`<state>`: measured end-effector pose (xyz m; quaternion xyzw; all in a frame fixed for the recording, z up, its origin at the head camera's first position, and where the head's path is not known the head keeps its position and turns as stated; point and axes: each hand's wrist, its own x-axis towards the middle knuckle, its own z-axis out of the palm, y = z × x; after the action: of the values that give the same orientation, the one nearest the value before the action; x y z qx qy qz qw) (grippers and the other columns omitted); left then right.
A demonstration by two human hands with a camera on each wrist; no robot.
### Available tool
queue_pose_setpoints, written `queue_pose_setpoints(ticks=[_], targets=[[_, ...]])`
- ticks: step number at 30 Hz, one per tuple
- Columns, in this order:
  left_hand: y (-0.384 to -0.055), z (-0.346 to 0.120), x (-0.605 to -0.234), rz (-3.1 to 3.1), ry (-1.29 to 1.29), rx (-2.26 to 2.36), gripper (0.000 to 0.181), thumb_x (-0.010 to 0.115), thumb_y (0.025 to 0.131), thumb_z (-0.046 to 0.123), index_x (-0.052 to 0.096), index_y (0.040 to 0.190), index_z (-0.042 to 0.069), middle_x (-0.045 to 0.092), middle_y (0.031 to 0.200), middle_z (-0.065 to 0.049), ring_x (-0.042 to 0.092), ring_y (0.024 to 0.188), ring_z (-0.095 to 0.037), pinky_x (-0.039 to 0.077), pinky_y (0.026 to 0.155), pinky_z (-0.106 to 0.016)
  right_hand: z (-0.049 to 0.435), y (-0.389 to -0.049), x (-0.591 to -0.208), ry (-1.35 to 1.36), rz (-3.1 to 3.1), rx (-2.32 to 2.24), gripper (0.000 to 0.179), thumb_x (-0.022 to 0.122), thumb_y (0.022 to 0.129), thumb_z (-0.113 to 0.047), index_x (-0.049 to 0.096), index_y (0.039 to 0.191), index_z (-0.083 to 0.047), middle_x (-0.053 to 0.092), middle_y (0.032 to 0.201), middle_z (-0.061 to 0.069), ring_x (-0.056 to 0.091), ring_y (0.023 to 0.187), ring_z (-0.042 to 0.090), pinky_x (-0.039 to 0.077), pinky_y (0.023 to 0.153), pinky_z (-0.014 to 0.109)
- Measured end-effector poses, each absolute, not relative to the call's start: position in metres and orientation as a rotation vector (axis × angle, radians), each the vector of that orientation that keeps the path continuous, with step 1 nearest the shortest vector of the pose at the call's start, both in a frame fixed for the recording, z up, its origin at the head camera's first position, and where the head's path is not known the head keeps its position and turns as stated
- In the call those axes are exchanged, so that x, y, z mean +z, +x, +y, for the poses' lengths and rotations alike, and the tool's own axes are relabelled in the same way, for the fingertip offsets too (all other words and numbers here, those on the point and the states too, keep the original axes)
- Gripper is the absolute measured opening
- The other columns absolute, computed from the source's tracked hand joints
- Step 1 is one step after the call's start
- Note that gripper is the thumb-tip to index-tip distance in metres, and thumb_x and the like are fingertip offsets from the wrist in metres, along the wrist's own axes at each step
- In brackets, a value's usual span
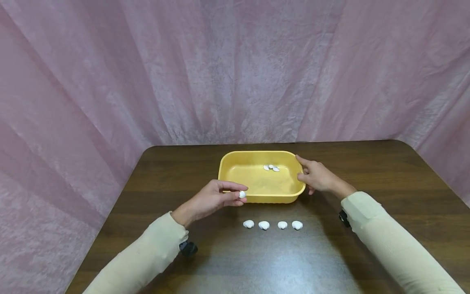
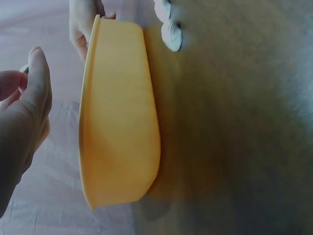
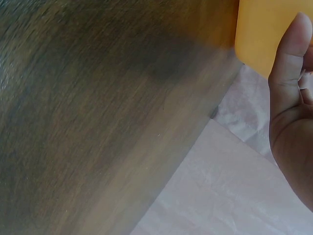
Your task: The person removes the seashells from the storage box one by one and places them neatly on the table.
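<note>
My left hand (image 1: 216,198) pinches a small white seashell (image 1: 242,194) between thumb and fingers, over the near left rim of a yellow plastic basin (image 1: 264,199). In the left wrist view only a sliver of that shell (image 2: 24,69) shows between the fingertips. At the basin's right end, my right hand (image 1: 318,175) grips the rim, index finger stretched along it and other fingers bent outside. Small white shells (image 1: 271,166) lie grouped inside the basin, toward the back right. Several ribbed white shells (image 1: 264,225) form a row on the table in front of it.
The brown wooden table (image 1: 176,167) has rounded far corners and reflects light near its front. A pink velvet curtain (image 1: 235,73) hangs right behind the far edge. Dark wrist cameras (image 1: 188,248) sit at both cream sleeves.
</note>
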<state>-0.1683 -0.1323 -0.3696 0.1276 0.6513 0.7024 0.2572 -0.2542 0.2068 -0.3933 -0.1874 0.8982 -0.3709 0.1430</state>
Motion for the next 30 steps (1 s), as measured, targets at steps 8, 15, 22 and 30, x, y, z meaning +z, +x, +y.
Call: queue_pose_setpoints(ticks=[8, 15, 22, 30], targets=[[-0.156, -0.133, -0.375, 1.666, 0.323, 1.981, 0.031, 0.060, 0.095, -0.009, 0.055, 0.122, -0.023, 0.071, 0.101, -0.016, 0.071, 0.097, -0.023, 0.052, 0.093, -0.041, 0.206, -0.254, -0.393, -0.540, 2.594, -1.059, 0.075, 0.051, 0.091, -0.005, 0.016, 0.156, 0.006, 0.051, 0.056, 0.002, 0.054, 0.045, 0.016, 0.057, 0.051, 0.044], [-0.150, -0.132, -0.378, 1.651, 0.317, 1.969, 0.030, 0.065, 0.092, -0.008, 0.057, 0.118, -0.020, 0.071, 0.107, -0.022, 0.070, 0.103, -0.027, 0.052, 0.093, -0.041, 0.206, -0.254, -0.393, -0.537, 2.600, -1.065, 0.076, 0.051, 0.090, -0.005, 0.016, 0.156, 0.006, 0.051, 0.056, 0.003, 0.054, 0.044, 0.017, 0.057, 0.051, 0.045], [-0.145, -0.133, -0.382, 1.760, 0.398, 1.906, 0.022, 0.071, 0.089, -0.003, 0.066, 0.110, -0.010, 0.071, 0.110, -0.019, 0.070, 0.103, -0.025, 0.052, 0.094, -0.042, 0.206, -0.253, -0.392, -0.538, 2.602, -1.057, 0.076, 0.051, 0.090, -0.005, 0.016, 0.156, 0.007, 0.052, 0.057, 0.003, 0.055, 0.044, 0.017, 0.057, 0.051, 0.046], [-0.137, -0.134, -0.389, 1.983, 0.482, 1.745, 0.030, 0.075, 0.088, 0.002, 0.067, 0.111, -0.015, 0.073, 0.102, -0.020, 0.069, 0.086, -0.010, 0.055, 0.078, -0.025, 0.205, -0.254, -0.392, -0.536, 2.611, -1.052, 0.075, 0.051, 0.090, -0.005, 0.017, 0.156, 0.006, 0.052, 0.057, 0.003, 0.055, 0.044, 0.017, 0.057, 0.051, 0.045]])
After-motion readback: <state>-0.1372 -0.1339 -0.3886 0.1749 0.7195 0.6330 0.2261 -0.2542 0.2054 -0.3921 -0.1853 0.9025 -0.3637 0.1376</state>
